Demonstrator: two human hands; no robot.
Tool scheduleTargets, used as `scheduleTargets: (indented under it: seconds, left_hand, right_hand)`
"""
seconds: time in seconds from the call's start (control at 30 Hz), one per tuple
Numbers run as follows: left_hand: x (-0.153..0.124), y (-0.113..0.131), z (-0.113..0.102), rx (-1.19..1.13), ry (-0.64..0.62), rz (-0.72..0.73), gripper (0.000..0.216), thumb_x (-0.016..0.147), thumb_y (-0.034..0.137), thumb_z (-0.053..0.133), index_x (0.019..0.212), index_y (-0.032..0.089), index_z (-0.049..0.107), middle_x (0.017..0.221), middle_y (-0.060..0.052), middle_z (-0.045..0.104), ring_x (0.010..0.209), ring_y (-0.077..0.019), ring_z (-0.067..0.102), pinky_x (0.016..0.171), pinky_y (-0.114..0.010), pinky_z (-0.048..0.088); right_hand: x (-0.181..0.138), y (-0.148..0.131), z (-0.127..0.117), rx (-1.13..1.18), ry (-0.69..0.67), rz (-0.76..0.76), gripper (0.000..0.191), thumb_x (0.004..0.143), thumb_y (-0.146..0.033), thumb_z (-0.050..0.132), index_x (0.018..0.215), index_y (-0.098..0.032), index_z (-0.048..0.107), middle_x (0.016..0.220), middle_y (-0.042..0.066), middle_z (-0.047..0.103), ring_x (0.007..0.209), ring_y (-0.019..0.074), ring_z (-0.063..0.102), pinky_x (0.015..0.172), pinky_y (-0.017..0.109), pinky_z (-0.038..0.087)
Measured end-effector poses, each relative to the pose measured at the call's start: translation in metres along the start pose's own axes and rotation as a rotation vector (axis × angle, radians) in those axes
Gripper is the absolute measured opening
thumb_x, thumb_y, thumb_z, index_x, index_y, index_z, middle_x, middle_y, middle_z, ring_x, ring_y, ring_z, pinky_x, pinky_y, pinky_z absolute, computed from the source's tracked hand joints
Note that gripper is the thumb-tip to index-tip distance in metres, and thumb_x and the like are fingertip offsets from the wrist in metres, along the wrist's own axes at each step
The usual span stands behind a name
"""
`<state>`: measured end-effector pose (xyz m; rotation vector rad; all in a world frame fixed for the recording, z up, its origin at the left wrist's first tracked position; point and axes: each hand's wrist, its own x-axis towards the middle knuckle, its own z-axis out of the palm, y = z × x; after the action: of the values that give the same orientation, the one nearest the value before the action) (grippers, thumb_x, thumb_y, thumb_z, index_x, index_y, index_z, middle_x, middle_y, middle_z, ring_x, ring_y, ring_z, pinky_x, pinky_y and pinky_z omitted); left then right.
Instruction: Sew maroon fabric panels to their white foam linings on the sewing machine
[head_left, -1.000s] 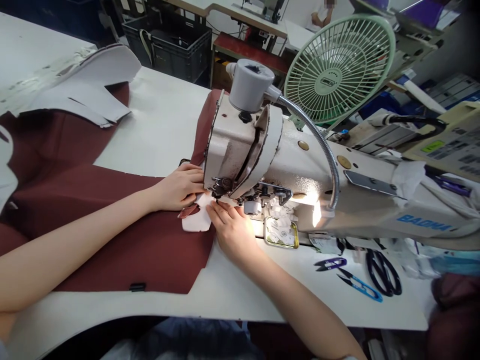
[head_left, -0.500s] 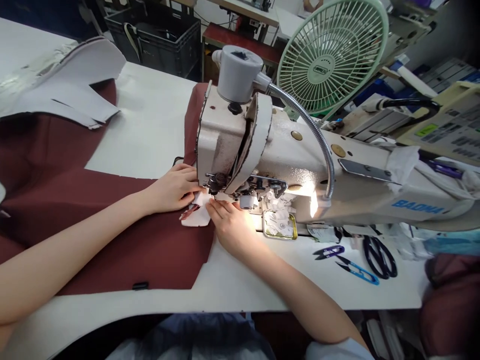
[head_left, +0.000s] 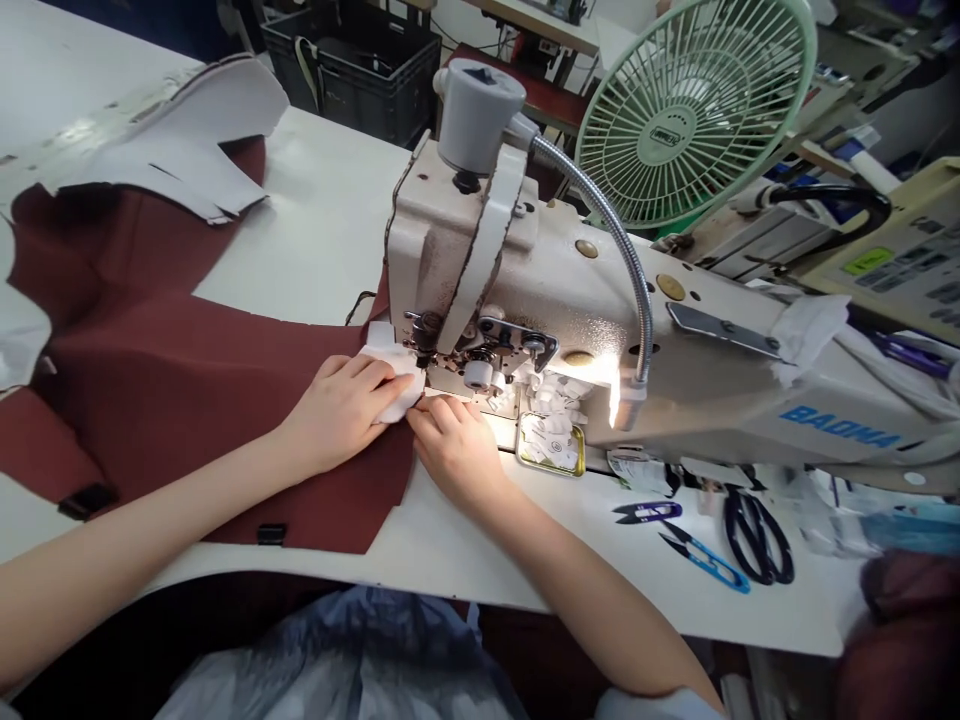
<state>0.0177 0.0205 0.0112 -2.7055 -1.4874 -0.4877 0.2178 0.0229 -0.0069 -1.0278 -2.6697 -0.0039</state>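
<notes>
A maroon fabric panel [head_left: 187, 400] spreads over the white table and runs up to the sewing machine [head_left: 420, 215]. On it, close to the needle area, lies a small white piece of material [head_left: 394, 345]. My left hand [head_left: 337, 412] is closed on that white piece, thumb and forefinger pinching its edge. Just right of it, my right hand [head_left: 457, 450] has its fingers pressed together at the panel's edge, beside the needle area. What its fingertips grip is hidden. The needle itself cannot be made out.
Right of my hands are a small tin [head_left: 551, 445] holding white scraps, purple thread snips [head_left: 649, 512], blue thread snips [head_left: 709, 562] and black-handled scissors [head_left: 757, 535]. Behind the machine stands a green fan [head_left: 690, 120]. A black clip [head_left: 271, 534] sits on the panel's near edge.
The white piece has shifted and now extends farther away from me, up beside the machine head. My left hand has drawn back a little from the needle area. The camera view has shifted slightly.
</notes>
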Motion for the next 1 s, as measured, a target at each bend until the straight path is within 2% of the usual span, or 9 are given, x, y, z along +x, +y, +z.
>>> scheduleTargets:
  seconds: [0.1,0.17,0.23,0.43,0.6,0.83,1.0]
  left_hand:
    - [-0.002,0.003,0.005,-0.078,0.021,-0.071,0.032,0.101,0.027,0.042,0.126,0.024,0.062,0.123,-0.009,0.064,0.109,-0.0261,0.057,0.085,-0.043,0.039]
    - [-0.002,0.005,0.006,-0.09,0.037,-0.074,0.032,0.102,0.027,0.04,0.124,0.024,0.063,0.123,-0.008,0.066,0.108,-0.025,0.056,0.087,-0.044,0.038]
    - [-0.001,0.005,0.008,-0.072,0.059,-0.042,0.031,0.102,0.025,0.04,0.122,0.023,0.064,0.118,-0.008,0.068,0.105,-0.025,0.056,0.086,-0.045,0.037]
    - [0.004,-0.007,0.012,-0.035,0.068,0.061,0.028,0.098,0.023,0.046,0.118,0.022,0.065,0.117,-0.008,0.068,0.106,-0.0279,0.056,0.087,-0.047,0.038]
    - [0.012,-0.019,0.013,-0.029,0.074,0.106,0.029,0.098,0.024,0.046,0.12,0.023,0.064,0.116,-0.008,0.068,0.104,-0.0278,0.056,0.087,-0.046,0.038]
    - [0.022,-0.034,0.01,-0.026,0.082,0.177,0.028,0.098,0.025,0.048,0.119,0.024,0.065,0.108,-0.007,0.071,0.1,-0.0272,0.058,0.089,-0.046,0.039]
    - [0.02,-0.039,0.014,-0.083,0.157,0.329,0.029,0.097,0.012,0.044,0.115,0.021,0.065,0.11,-0.004,0.072,0.1,-0.0192,0.062,0.09,-0.036,0.04]
  right_hand:
    - [-0.004,-0.004,0.004,0.004,0.007,-0.058,0.025,0.098,-0.011,0.045,0.108,-0.015,0.067,0.106,0.012,0.065,0.099,0.0215,0.056,0.077,0.033,0.044]
    - [-0.004,-0.005,0.004,0.015,0.005,-0.087,0.026,0.098,-0.01,0.045,0.112,-0.012,0.066,0.108,0.014,0.065,0.103,0.0224,0.057,0.078,0.034,0.045]
    - [-0.004,-0.004,0.004,0.015,-0.001,-0.108,0.025,0.098,-0.011,0.046,0.113,-0.01,0.066,0.108,0.014,0.066,0.104,0.0231,0.057,0.079,0.034,0.045]
    - [0.002,-0.002,0.003,-0.018,-0.013,-0.1,0.022,0.098,-0.012,0.046,0.1,-0.014,0.068,0.1,0.011,0.067,0.093,0.0212,0.06,0.074,0.034,0.045]
    - [0.007,-0.002,0.008,-0.047,0.044,-0.069,0.024,0.099,-0.014,0.045,0.105,-0.013,0.068,0.103,0.01,0.069,0.098,0.0215,0.061,0.078,0.033,0.046]
    - [0.013,-0.003,0.008,-0.05,0.031,-0.035,0.025,0.099,-0.014,0.047,0.114,-0.012,0.067,0.113,0.012,0.069,0.108,0.0225,0.062,0.086,0.035,0.047]
    - [0.007,-0.005,0.012,-0.07,0.117,-0.085,0.026,0.099,-0.015,0.047,0.114,-0.011,0.068,0.114,0.013,0.07,0.111,0.0235,0.061,0.081,0.033,0.049]
